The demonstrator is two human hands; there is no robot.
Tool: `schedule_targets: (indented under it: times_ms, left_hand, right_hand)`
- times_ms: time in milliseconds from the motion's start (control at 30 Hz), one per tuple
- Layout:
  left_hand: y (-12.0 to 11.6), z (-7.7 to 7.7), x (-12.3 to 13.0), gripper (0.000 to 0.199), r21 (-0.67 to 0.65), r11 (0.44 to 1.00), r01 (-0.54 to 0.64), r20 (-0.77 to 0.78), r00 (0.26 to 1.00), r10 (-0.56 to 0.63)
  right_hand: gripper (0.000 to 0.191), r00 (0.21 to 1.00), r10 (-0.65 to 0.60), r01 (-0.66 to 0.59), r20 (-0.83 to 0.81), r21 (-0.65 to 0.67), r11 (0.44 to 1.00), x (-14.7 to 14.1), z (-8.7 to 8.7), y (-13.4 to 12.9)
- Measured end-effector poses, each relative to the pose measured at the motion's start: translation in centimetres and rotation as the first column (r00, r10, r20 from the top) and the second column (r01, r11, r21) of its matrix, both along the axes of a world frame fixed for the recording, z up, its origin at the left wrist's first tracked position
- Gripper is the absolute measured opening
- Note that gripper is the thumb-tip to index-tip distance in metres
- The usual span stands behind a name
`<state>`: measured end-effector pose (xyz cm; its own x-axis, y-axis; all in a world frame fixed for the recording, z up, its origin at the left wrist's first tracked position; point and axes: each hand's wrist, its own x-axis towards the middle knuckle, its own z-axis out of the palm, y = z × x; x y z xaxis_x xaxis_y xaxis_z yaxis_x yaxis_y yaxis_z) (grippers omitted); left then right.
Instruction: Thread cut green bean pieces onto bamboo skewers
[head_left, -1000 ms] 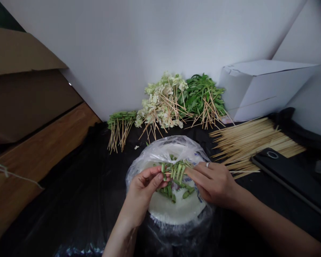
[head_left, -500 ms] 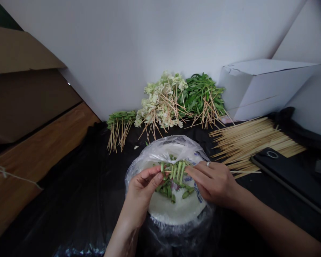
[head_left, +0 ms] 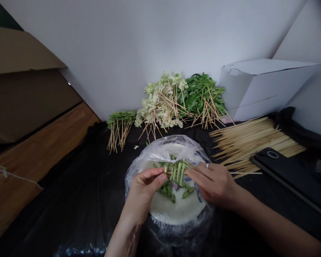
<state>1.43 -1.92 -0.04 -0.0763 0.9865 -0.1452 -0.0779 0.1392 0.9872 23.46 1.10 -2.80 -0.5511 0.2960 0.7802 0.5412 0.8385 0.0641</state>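
Note:
Several cut green bean pieces (head_left: 178, 172) sit side by side on a thin wooden skewer (head_left: 169, 173), held level above a white plate (head_left: 164, 213). My left hand (head_left: 143, 187) pinches one green bean piece (head_left: 166, 167) at the skewer's left end. On the other side my right hand (head_left: 215, 180), with a ring on one finger, grips the skewer close to the threaded pieces; its far end sticks out past the hand. Clear plastic film (head_left: 139, 167) covers the plate's rim, and loose bean pieces (head_left: 187, 192) lie on it.
Along the wall lie skewered green beans (head_left: 121, 123), pale leafy vegetables (head_left: 160, 100) and dark greens (head_left: 203, 89). To the right are bare skewers (head_left: 246, 139), a phone (head_left: 289, 175) and a white box (head_left: 256, 89). A cardboard box (head_left: 29, 96) stands left.
My left hand has shifted slightly right, bringing its bean piece nearer to those on the skewer. The right hand stays almost in place.

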Motion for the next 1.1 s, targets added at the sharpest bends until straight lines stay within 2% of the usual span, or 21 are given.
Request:
schedule_targets:
  times_ms: [300, 400, 467, 533, 633, 733, 867, 967, 1100]
  left_hand:
    - [0.2, -0.6, 0.5, 0.023, -0.048, 0.999, 0.022, 0.040, 0.999, -0.020]
    - [0.4, -0.3, 0.7, 0.021, -0.021, 0.999, 0.024, 0.035, 0.999, -0.024]
    - [0.6, 0.3, 0.5, 0.021, 0.011, 0.998, 0.067, -0.019, 0.998, -0.067]
    - [0.7, 1.2, -0.1, 0.025, 0.066, 0.993, 0.101, -0.137, 0.986, -0.091]
    - [0.9, 2.2, -1.1, 0.029, 0.165, 0.982, 0.090, -0.356, 0.934, -0.026]
    - [1.2, 2.0, -1.7, 0.022, 0.198, 0.966, 0.169, -0.609, 0.793, -0.014]
    - [1.7, 0.6, -1.2, 0.028, 0.110, 0.931, 0.347, -0.904, 0.425, -0.051]
    - [2.1, -0.1, -0.6, 0.032, 0.057, 0.928, 0.369, -0.980, 0.198, -0.019]
    - [2.5, -0.5, -0.1, 0.028, -0.031, 0.938, 0.345, -1.000, -0.010, -0.029]
  right_hand:
    - [0.025, 1.000, -0.011, 0.011, 0.016, -0.006, 1.000, -0.3, -0.4, -0.1]
    - [0.025, 1.000, -0.006, 0.006, 0.018, 0.005, 1.000, -0.2, -0.3, 0.0]
    - [0.026, 0.999, -0.021, 0.021, 0.029, 0.023, 1.000, -0.1, -0.2, 0.2]
    - [0.027, 0.996, -0.076, 0.074, 0.055, 0.028, 0.997, 0.1, -0.2, 0.4]
    - [0.027, 0.977, -0.196, 0.198, 0.083, -0.009, 0.980, 0.3, -0.2, 0.5]
    - [0.025, 0.963, -0.265, 0.266, 0.050, -0.025, 0.964, 0.4, -0.1, 0.5]
    - [0.025, 0.966, -0.253, 0.254, 0.048, -0.011, 0.967, 0.3, -0.1, 0.5]
    - [0.028, 0.973, -0.222, 0.223, 0.065, -0.008, 0.975, 0.3, -0.2, 0.5]
    - [0.029, 0.976, -0.207, 0.208, 0.073, -0.011, 0.978, 0.3, -0.3, 0.5]
